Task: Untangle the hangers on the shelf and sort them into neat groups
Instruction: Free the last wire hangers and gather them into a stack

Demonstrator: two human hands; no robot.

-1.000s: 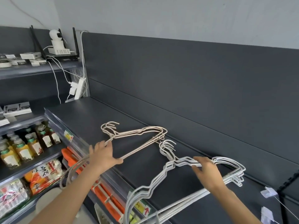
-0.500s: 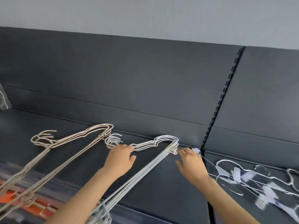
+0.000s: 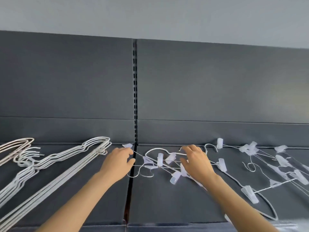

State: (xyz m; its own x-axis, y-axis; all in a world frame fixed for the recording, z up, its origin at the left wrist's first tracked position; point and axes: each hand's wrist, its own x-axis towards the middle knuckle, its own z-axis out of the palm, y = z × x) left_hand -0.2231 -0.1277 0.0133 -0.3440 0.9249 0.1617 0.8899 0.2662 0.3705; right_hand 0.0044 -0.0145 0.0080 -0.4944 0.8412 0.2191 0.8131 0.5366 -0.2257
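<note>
Clip hangers (image 3: 160, 162) lie tangled across the shelf (image 3: 167, 198) seam: left hand (image 3: 117, 162) pinches a wire end, right hand (image 3: 195, 162) curls over the knot, grip unclear. Both hands have left the white hangers (image 3: 66, 158) and beige hangers (image 3: 15, 144), now grouped at left, so this tangle remains. No legible writing
</note>
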